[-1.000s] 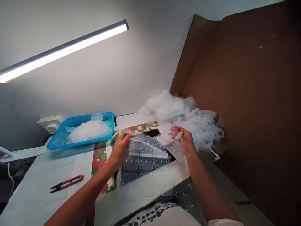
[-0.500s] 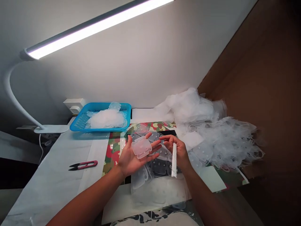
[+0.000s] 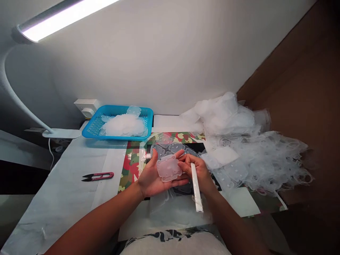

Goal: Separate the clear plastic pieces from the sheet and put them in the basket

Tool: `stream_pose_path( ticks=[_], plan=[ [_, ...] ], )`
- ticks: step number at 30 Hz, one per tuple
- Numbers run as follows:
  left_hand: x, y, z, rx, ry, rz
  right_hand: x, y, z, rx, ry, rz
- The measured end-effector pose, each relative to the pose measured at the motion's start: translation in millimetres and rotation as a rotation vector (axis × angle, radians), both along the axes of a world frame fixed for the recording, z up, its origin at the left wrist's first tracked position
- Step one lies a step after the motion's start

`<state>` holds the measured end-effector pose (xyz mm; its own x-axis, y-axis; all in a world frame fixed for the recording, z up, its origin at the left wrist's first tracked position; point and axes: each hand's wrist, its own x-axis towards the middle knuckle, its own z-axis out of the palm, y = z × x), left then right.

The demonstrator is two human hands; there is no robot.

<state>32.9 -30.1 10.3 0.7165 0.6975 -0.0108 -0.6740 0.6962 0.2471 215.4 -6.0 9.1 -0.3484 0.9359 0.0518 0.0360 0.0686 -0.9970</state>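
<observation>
A person in a white shirt with bare arms

The shirt has black print on the front, with thick, wavy shapes that look like big letters. The left arm and the right arm are bare, and the left hand and the right hand are bare too.

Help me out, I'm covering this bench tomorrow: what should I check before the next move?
1. Translucent plastic piece steady on the left hand: ok, it lies on the palm.
2. White strip secure in the right hand: ok, held in the fingers.
3. Piece's edges clean: cannot tell at this sharpness.
4. Blue plastic basket within reach: ok, it seems, just beyond the hands.
5. Thread snips in hand: not ok, they lie on the white sheet to the left.
</observation>
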Motion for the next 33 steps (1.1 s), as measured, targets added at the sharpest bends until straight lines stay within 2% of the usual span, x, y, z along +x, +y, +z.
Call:
stream_pose_path(
  ticks=[21,25,30,33],
  plan=[
    [2,-2,-0.5,-0.042,0.016,-0.021,-2,0,-8.0,-0.004,-0.004,-0.054],
    [4,-2,-3.4,-0.019,0.020,-0.019,0,-3,-1.9,0.071,-0.036,-0.095],
    [6,0,-4.4,0.011,0.052,-0.015,5,-9,13.0,0.341,-0.062,-0.294],
    [8,-1,-3.7,0.039,0.099,0.032,6,-8,14.7,0.363,-0.105,-0.336]
  ],
)
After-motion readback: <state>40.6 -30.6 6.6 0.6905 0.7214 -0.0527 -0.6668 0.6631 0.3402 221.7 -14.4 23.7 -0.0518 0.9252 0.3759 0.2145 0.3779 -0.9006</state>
